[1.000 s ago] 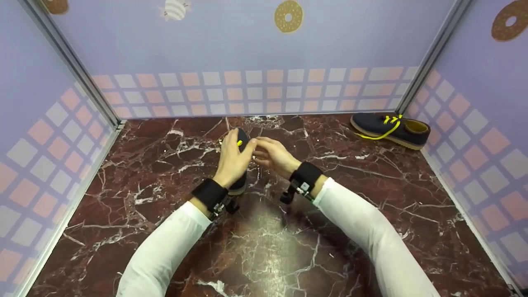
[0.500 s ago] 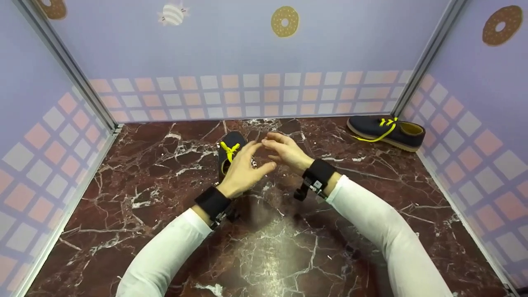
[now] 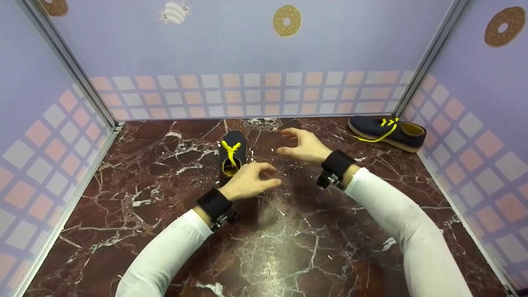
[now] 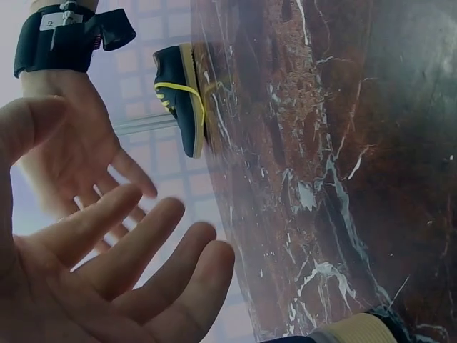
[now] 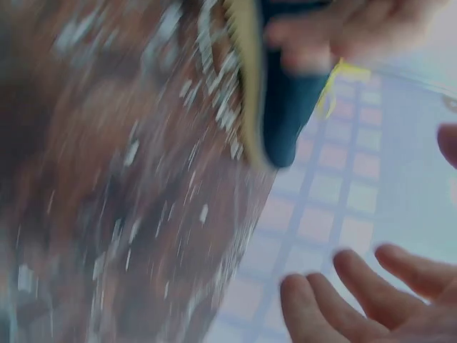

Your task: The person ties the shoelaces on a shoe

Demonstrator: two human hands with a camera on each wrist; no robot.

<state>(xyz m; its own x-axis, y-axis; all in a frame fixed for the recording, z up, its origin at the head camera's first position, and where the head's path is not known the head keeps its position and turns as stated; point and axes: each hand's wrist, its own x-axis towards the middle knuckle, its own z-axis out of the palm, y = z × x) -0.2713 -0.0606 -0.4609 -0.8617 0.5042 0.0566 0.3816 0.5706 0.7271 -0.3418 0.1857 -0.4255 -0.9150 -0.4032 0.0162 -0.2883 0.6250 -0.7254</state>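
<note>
A dark navy shoe (image 3: 236,138) with a tan sole stands on the marbled surface left of centre, toe toward the back wall. Its yellow lace (image 3: 231,150) lies tied in a bow on top. My left hand (image 3: 251,180) hovers over the heel end and hides part of it; the fingers are loosely bent and hold nothing. To the right, my right hand (image 3: 304,145) hangs in the air, apart from the shoe, its fingers relaxed. A second navy shoe (image 3: 371,128) lies near the back right corner, one yellow lace end trailing along its side.
Lilac panels with printed doughnuts and checks close off the back wall (image 3: 185,49) and both sides. Dark red marbled flooring (image 3: 165,231) with white veins spreads between them. Each wrist wears a black strap (image 3: 214,203) with a small camera.
My left hand has drawn back from the shoe's top, toward me, and the bow now shows. My right hand has moved off to the right, widening the gap between the hands.
</note>
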